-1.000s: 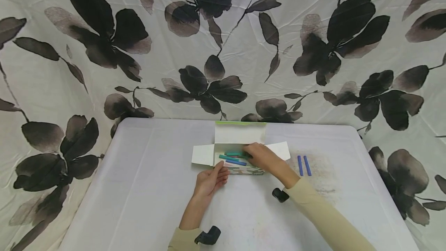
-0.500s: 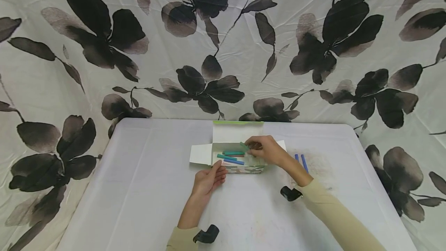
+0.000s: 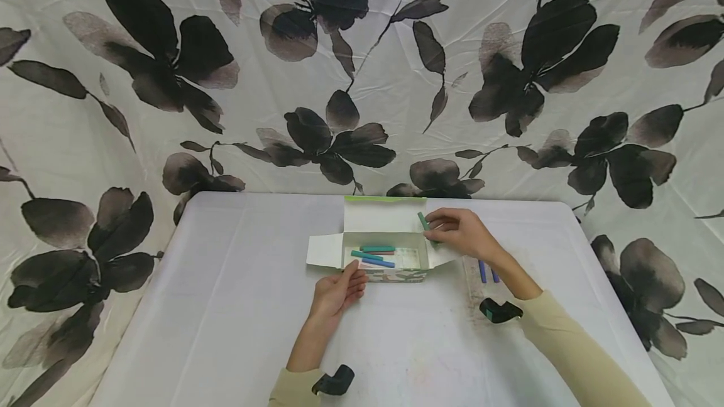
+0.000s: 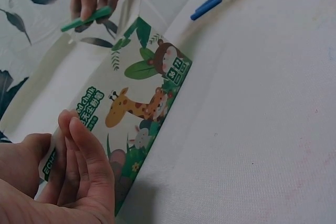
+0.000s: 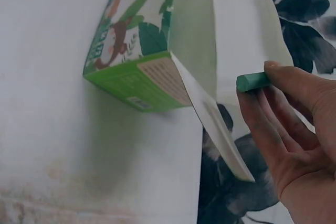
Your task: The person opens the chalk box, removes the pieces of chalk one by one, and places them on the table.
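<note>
An open white chalk box (image 3: 396, 276) with a printed animal front (image 4: 131, 103) stands at the table's back middle. My left hand (image 3: 335, 294) grips its near wall at the left, thumb over the rim and fingers against the printed side. Between thumb and fingers, my right hand (image 3: 466, 231) pinches a green chalk stick (image 5: 253, 82), held above the box's right flap. Inside the box lie a few sticks, among them a teal one (image 3: 377, 249) and a blue one (image 3: 378, 263), with a pinkish one partly covered.
Two blue chalk sticks (image 4: 207, 8) lie side by side on the table right of the box, partly behind my right forearm in the head view. Chalk dust marks the white table (image 3: 237, 306) there. A floral cloth (image 3: 226, 143) hangs behind the table.
My right hand has lifted the green chalk stick out of the box and carried it up and to the right. My left hand stays at the box.
</note>
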{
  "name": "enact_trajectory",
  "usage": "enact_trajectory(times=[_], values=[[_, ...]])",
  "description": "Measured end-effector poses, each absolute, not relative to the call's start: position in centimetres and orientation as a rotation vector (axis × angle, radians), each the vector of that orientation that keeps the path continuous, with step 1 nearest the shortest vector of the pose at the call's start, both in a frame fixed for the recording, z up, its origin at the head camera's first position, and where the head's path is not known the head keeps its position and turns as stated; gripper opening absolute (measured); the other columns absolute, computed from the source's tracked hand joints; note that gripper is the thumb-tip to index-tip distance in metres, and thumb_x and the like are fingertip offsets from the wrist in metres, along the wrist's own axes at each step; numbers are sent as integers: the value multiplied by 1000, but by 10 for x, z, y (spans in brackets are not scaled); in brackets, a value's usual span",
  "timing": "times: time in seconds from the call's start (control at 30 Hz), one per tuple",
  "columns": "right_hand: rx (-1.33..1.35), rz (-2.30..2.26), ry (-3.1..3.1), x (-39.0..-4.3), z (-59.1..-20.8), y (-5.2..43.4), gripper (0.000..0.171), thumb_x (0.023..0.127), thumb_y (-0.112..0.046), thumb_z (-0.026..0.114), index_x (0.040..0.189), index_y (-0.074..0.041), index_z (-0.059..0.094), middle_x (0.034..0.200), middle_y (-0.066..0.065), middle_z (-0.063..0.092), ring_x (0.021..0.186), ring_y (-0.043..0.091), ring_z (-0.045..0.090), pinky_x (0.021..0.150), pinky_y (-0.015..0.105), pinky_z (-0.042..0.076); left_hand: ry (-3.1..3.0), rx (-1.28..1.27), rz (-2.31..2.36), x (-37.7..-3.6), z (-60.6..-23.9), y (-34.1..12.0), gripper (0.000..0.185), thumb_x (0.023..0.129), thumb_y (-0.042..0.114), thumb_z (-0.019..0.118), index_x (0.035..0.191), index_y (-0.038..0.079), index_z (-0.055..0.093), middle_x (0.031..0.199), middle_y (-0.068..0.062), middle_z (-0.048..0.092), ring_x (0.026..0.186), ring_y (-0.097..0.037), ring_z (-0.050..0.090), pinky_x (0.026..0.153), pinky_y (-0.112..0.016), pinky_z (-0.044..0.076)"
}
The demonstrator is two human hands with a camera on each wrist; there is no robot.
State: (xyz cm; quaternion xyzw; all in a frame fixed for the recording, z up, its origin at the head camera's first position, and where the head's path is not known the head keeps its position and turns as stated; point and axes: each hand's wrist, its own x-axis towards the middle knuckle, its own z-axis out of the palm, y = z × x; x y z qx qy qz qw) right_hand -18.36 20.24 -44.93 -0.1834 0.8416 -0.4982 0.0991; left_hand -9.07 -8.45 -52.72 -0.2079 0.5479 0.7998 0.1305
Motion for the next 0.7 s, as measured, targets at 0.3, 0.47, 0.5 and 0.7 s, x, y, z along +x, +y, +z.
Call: enact_trajectory(times=[0.3,0.47,0.5,0.7], values=[[-383,-1482,2472,-181,-444,233,42,96,-19,76,130,1,65,116,19,71,101,20,72,85,30,61,1590,-610,2323,-91,-528,-85,48,99,34,72,114,-12,68,92,-7,77,79,-9,70,72,-18,60],[-289,-1534,2446,-177,-442,250,46,97,-20,75,133,4,61,121,24,69,101,17,73,88,35,62,1582,-614,2322,-92,-527,-84,48,98,34,73,114,-12,68,91,-7,76,77,-8,70,71,-18,60],[-272,-1551,2441,-176,-442,253,47,97,-20,75,134,5,61,121,25,68,100,16,73,89,34,62,1581,-612,2320,-92,-527,-84,48,98,34,73,114,-12,68,91,-7,76,77,-8,70,71,-18,60],[-194,-1629,2426,-172,-446,272,51,97,-20,75,137,7,57,124,22,67,99,13,73,88,30,61,1584,-610,2309,-91,-525,-85,49,99,35,72,115,-11,68,92,-7,76,79,-8,70,73,-19,60]])
